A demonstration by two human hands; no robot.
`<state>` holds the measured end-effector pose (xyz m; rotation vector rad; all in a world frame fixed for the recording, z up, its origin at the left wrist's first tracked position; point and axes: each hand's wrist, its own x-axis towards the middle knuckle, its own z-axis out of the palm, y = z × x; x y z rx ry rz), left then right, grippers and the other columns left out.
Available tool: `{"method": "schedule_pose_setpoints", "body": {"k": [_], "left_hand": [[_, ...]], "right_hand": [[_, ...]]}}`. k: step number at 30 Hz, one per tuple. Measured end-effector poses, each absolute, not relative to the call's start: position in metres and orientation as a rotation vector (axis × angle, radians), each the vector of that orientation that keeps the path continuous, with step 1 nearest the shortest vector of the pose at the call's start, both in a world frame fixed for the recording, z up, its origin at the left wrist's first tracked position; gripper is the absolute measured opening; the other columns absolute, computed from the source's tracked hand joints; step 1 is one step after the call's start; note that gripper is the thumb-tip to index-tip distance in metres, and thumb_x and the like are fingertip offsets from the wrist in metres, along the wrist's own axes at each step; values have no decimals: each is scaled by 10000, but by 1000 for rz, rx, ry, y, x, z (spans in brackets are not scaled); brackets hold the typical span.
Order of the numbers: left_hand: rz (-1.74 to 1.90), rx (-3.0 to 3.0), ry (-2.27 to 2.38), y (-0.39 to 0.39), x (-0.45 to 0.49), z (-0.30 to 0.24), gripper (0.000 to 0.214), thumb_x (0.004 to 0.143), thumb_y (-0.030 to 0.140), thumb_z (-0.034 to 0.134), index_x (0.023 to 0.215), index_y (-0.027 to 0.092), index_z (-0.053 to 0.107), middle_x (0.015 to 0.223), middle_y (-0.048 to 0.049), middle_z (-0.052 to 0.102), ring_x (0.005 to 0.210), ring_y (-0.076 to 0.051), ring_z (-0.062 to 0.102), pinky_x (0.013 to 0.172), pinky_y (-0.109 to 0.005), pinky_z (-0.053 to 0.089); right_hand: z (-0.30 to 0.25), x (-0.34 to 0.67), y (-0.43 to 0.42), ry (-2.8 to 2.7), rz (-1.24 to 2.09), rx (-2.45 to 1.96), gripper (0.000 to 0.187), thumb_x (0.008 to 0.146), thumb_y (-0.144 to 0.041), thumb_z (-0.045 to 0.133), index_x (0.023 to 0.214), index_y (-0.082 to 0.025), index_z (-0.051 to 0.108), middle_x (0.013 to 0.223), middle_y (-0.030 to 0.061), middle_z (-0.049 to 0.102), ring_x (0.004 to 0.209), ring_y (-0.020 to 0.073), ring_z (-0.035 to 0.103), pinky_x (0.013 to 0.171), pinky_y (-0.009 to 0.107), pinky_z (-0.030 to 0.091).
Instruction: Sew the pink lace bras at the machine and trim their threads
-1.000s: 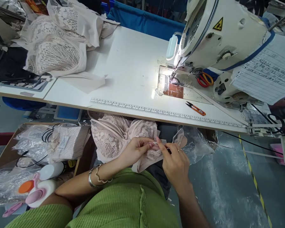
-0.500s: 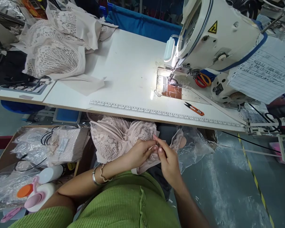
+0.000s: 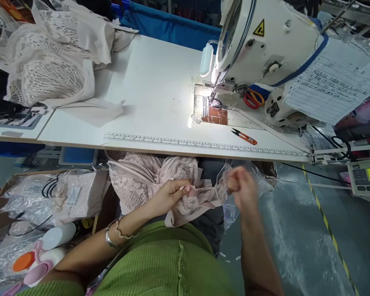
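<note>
As left hand (image 3: 164, 200) pinches garment (image 3: 142, 183) | right hand (image 3: 243, 188) curled, hold unclear | white table (image 3: 157, 90): 1 machine (image 3: 265, 49) | grey floor (image 3: 291, 240)

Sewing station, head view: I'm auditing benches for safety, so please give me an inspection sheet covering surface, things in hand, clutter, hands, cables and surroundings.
Surface: white sewing table, ruler scale along its front edge.
Things in hand: pale lace bra, below the table's edge.
Clutter: orange thread snips lying loose; scissors by the sewing machine; lace pieces heaped at the left.
Hands: left hand pinches the bra's fabric; right hand curled and blurred, grip unclear.
Cables: black cable running below the table's right end.
Surroundings: carton of bagged items at left; striped floor tape at right.
</note>
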<state>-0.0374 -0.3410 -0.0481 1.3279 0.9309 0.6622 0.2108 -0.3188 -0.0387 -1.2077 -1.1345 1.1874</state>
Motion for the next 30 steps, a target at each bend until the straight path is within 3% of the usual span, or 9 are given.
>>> {"method": "schedule_pose_setpoints", "body": {"k": [2, 5, 11, 13, 15, 17, 20, 24, 30], "left_hand": [[690, 1269, 893, -338, -36, -48, 453, 950, 565, 477, 783, 167, 615, 715, -4, 584, 677, -145, 559, 689, -238, 451], [692, 1188, 912, -335, -35, -45, 471, 928, 581, 494, 743, 163, 607, 724, -20, 598, 700, -159, 565, 685, -248, 450], [548, 1428, 1007, -328, -27, -38, 410, 901, 530, 554, 936, 147, 698, 739, -20, 634, 619, -135, 486, 565, -232, 349], [526, 1471, 1007, -327, -21, -42, 385, 888, 510, 590, 893, 143, 707, 691, -13, 621, 593, -126, 472, 549, -225, 337], [563, 1452, 1017, -328, -15, -48, 400, 919, 496, 552, 821, 140, 704, 662, -19, 608, 594, -129, 483, 551, -221, 358], [606, 1410, 1009, -330, -14, -53, 435, 948, 500, 510, 816, 135, 706, 653, -24, 599, 599, -135, 498, 558, -222, 385], [621, 1362, 997, -331, -15, -56, 438, 959, 507, 499, 900, 132, 717, 635, -13, 576, 564, -128, 474, 542, -222, 391], [619, 1344, 1000, -330, -18, -53, 432, 955, 506, 504, 944, 129, 715, 666, -24, 592, 603, -142, 501, 566, -230, 412], [634, 1336, 1002, -330, -17, -54, 424, 941, 508, 517, 925, 132, 714, 733, -48, 638, 707, -178, 580, 638, -251, 466]], "right_hand": [[-48, 199, -323, -1540, 1354, -1285, 370, 953, -513, 561, 770, -207, 658, 562, -49, 452, 496, 102, 400, 487, 233, 309], [-55, 181, -329, -1826, 1273, -1256, 436, 993, -504, 483, 716, -193, 610, 669, -5, 554, 628, 132, 522, 599, 255, 378], [-48, 178, -331, -1945, 995, -1255, 403, 1024, -372, 454, 669, -197, 532, 644, -23, 507, 589, 117, 495, 575, 245, 343], [-47, 178, -333, -1988, 925, -1273, 376, 1021, -338, 469, 682, -196, 545, 657, -18, 529, 619, 122, 526, 594, 242, 365], [-49, 177, -338, -1998, 850, -1314, 290, 1021, -314, 477, 792, -192, 607, 691, -12, 565, 631, 125, 547, 604, 240, 397], [-50, 178, -344, -2020, 721, -1362, 229, 1032, -269, 444, 1056, -176, 652, 781, 10, 601, 655, 129, 564, 621, 242, 438], [-50, 180, -354, -2167, 407, -1341, 388, 1036, -145, 355, 1349, -181, 582, 888, 50, 614, 695, 133, 573, 637, 245, 467], [-47, 182, -362, -2321, 26, -1261, 459, 984, -37, 402, 1352, -204, 620, 838, 53, 649, 771, 155, 609, 648, 264, 457], [-45, 179, -360, -2379, -122, -1282, 545, 963, -18, 416, 1441, -242, 552, 804, 45, 655, 756, 157, 618, 629, 279, 446]]}}
